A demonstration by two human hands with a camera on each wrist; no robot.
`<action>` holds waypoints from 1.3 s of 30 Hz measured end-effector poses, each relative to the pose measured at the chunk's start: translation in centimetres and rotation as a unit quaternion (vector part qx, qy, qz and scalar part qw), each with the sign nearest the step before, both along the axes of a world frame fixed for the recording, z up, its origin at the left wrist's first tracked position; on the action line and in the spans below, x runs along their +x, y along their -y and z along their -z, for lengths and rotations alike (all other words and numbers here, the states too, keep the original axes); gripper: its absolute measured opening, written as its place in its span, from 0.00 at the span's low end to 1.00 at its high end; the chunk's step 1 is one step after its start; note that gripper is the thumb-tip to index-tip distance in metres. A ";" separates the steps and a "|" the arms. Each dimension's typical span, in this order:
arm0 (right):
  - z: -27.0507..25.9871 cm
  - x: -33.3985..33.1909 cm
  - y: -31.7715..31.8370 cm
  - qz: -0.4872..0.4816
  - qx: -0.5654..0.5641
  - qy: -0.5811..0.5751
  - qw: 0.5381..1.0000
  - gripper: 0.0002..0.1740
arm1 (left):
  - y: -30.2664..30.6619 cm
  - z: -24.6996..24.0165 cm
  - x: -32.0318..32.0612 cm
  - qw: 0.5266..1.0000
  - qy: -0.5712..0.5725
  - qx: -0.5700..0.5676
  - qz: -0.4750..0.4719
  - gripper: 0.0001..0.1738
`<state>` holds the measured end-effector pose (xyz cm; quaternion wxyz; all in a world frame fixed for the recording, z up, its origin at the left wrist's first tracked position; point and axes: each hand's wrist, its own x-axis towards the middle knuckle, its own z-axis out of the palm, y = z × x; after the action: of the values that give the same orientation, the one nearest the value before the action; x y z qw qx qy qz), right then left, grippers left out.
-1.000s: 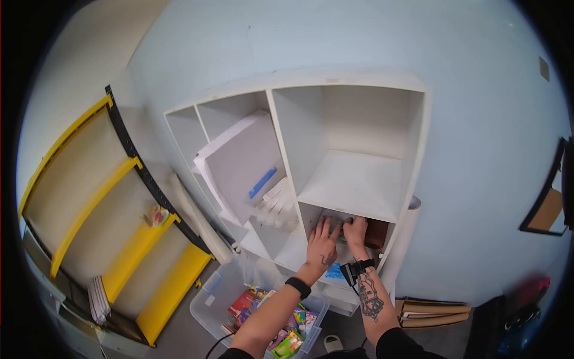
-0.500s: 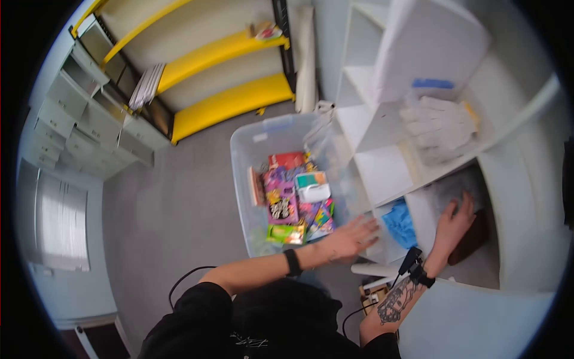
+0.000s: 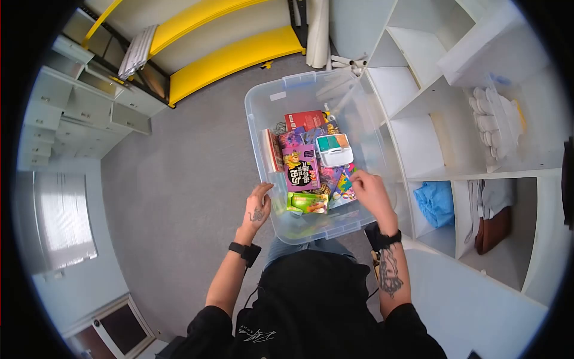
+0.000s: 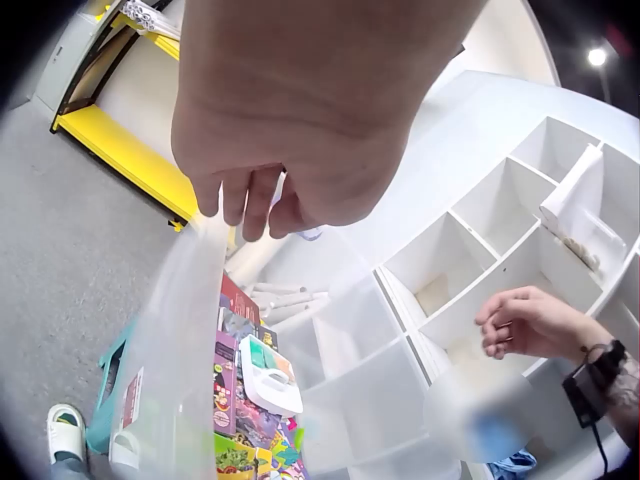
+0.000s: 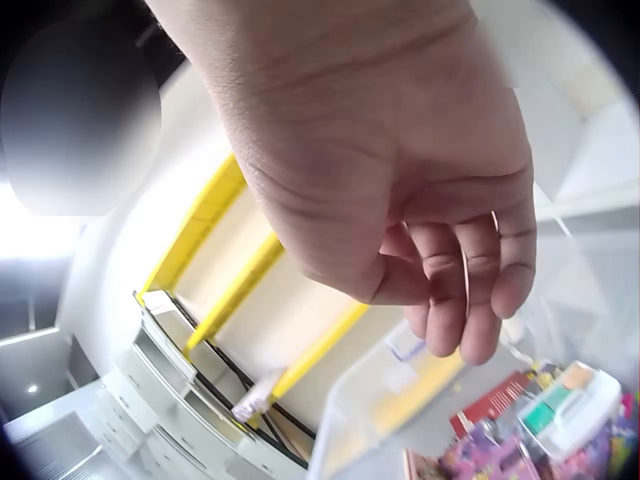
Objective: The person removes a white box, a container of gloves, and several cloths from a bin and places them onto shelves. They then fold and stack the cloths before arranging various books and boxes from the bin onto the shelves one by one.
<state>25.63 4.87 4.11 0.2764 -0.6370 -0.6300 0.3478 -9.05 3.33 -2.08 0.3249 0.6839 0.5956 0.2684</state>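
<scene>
A clear plastic storage bin (image 3: 263, 173) stands in front of me. Inside lie a purple book (image 3: 301, 169), a red book (image 3: 305, 120), a green packet (image 3: 307, 203) and a white case with green and orange panels (image 3: 335, 149). My left hand (image 3: 258, 206) is at the bin's left rim, its fingertips right by the edge in the left wrist view. Over the bin's right side hovers my right hand (image 3: 373, 194); its fingers (image 5: 440, 270) hang loosely bent with nothing between them.
On the right, a white cubby shelf (image 3: 418, 143) holds white gloves (image 3: 487, 122), a blue plastic bundle (image 3: 434, 203) and a brown item (image 3: 495, 230). A yellow rack (image 3: 239, 72) stands at the far wall, with white rolls (image 3: 317, 36) beside it. Grey floor (image 3: 179, 167) lies to the left.
Both hands have left the lower cubby where they were. The left hand has moved to the bin's left rim, the right hand leftward over the bin. My view has turned down toward the bin.
</scene>
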 end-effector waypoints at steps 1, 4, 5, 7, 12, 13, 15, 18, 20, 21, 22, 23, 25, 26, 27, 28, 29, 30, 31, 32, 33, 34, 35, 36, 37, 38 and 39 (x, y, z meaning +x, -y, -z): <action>2.2 -0.6 -0.3 0.002 -0.046 -0.023 0.999 0.07 | 0.0 0.0 -0.2 1.000 0.011 -0.018 0.010 0.20; 10.2 -0.9 -1.1 -0.049 -0.125 -0.010 0.991 0.09 | -0.6 0.5 -0.5 0.998 0.042 -0.040 0.010 0.21; 12.4 -0.8 -1.1 -0.078 -0.148 0.004 0.986 0.10 | -0.5 0.8 -0.6 0.998 0.050 -0.047 0.002 0.21; 14.8 -1.3 -1.5 -0.101 -0.228 0.041 0.968 0.10 | -0.5 0.7 -0.5 0.998 0.054 -0.033 0.015 0.21; 21.2 -3.6 -2.1 -0.076 -0.378 0.023 0.923 0.13 | 0.3 1.7 -0.7 0.998 -0.001 -0.017 0.063 0.24; 22.9 -3.8 -2.3 -0.083 -0.355 0.020 0.931 0.14 | 0.3 1.5 -0.7 0.997 -0.001 -0.022 0.067 0.24; 27.9 -3.9 -3.3 -0.135 -0.292 0.082 0.944 0.16 | 0.0 1.0 -0.5 0.997 -0.003 -0.032 0.076 0.25; 35.5 -4.1 -6.3 -0.184 -0.225 0.204 0.935 0.21 | -0.2 0.7 -0.4 0.995 -0.003 -0.050 0.081 0.26; 35.6 -5.6 -7.5 -0.116 -0.263 0.213 0.934 0.24 | -0.3 0.4 -0.2 0.994 -0.003 -0.069 0.081 0.26; 34.5 -6.1 -8.2 -0.083 -0.276 0.228 0.930 0.23 | -0.3 0.3 0.0 0.994 -0.007 -0.076 0.078 0.27; 34.4 -6.5 -8.9 -0.089 -0.273 0.227 0.930 0.22 | -0.4 0.2 0.2 0.993 -0.010 -0.082 0.078 0.27; 34.7 -6.2 -9.3 -0.094 -0.272 0.228 0.930 0.22 | -0.4 0.1 0.3 0.993 -0.011 -0.089 0.080 0.27; 35.2 -6.4 -10.1 -0.127 -0.289 0.238 0.918 0.23 | -0.5 0.1 0.2 0.990 -0.008 -0.106 0.090 0.28; 35.2 -6.4 -10.4 -0.130 -0.309 0.222 0.916 0.22 | -0.4 0.2 0.4 0.990 -0.006 -0.111 0.090 0.28; 34.8 -6.3 -10.6 -0.135 -0.328 0.207 0.912 0.22 | -0.2 0.2 0.7 0.990 -0.003 -0.115 0.086 0.28; 34.4 -6.3 -10.8 -0.140 -0.328 0.212 0.910 0.22 | 0.0 0.3 0.9 0.988 -0.003 -0.126 0.085 0.28; 33.8 -6.3 -10.9 -0.143 -0.326 0.211 0.910 0.23 | 0.0 0.5 0.9 0.987 -0.004 -0.134 0.083 0.28; 33.3 -6.2 -11.0 -0.146 -0.323 0.209 0.911 0.23 | 0.0 0.5 0.9 0.986 -0.005 -0.142 0.083 0.28; 32.8 -6.1 -11.0 -0.148 -0.321 0.207 0.912 0.24 | 0.0 0.5 1.0 0.985 -0.011 -0.147 0.085 0.28; 32.2 -6.0 -11.0 -0.159 -0.340 0.214 0.902 0.27 | 0.1 0.4 1.1 0.984 -0.016 -0.152 0.088 0.28; 32.7 -5.7 -10.5 -0.168 -0.329 0.218 0.904 0.28 | 0.0 0.3 1.3 0.983 -0.021 -0.155 0.090 0.28; 34.6 -5.5 -9.8 -0.176 -0.314 0.222 0.906 0.29 | 0.0 0.1 1.4 0.981 -0.014 -0.170 0.087 0.28; 35.8 -5.3 -9.6 -0.184 -0.295 0.226 0.910 0.31 | -0.1 0.0 1.4 0.980 -0.007 -0.182 0.083 0.28; 35.7 -5.2 -9.3 -0.169 -0.297 0.214 0.915 0.31 | -0.3 -0.1 1.3 0.978 -0.002 -0.191 0.078 0.28; 35.9 -5.3 -9.1 -0.154 -0.299 0.200 0.920 0.31 | -0.5 0.1 1.1 0.978 -0.007 -0.190 0.082 0.28; 37.1 -5.0 -9.4 -0.198 -0.316 0.201 0.906 0.32 | -0.3 0.5 1.0 0.978 -0.012 -0.191 0.085 0.29; 37.1 -5.0 -9.4 -0.242 -0.335 0.201 0.888 0.32 | -0.4 0.4 1.2 0.976 -0.016 -0.196 0.088 0.29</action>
<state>20.66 14.25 -32.95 -0.1792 -0.5757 -0.6528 0.4586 -7.86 3.72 -2.44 0.4657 0.6606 0.5793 0.1055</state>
